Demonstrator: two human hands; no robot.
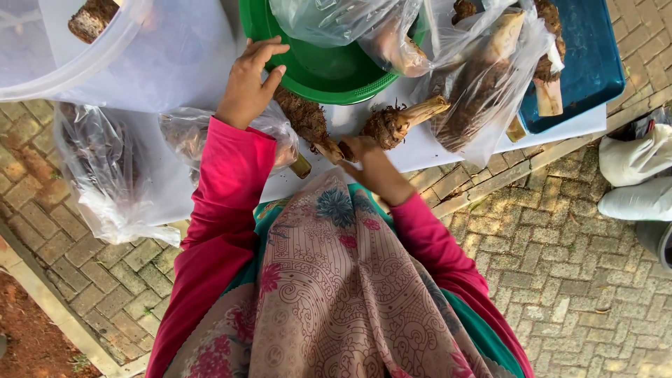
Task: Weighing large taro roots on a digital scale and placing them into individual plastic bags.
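Two bare hands over a white sheet (420, 150) spread on brick paving (560, 266). Left hand (248, 84) raised beside the rim of a green basin (318, 73), fingers loosely spread and slightly curled, thumb apart, gripping nothing; just beside it, to the right, a rough brown root (304, 119) with a cut pale stalk end. Right hand (367, 161) lower and nearer the body, fingers curled down at the base of a second hairy root (392, 124), pale stalk pointing up and to the right; whether pinching it or only touching, cannot tell, fingertips mostly hidden. Both roots lying on the sheet, between the basin and the lap. Under the left wrist, a clear plastic bag (276, 133) with another root inside. Further right, a larger clear bag of roots (483, 84) leaning against a blue tray (591, 63). At far left, a crumpled clear bag (98, 175) with dark contents. Pink sleeves (224, 210) and a patterned scarf (336, 280) filling the lower middle of the view.
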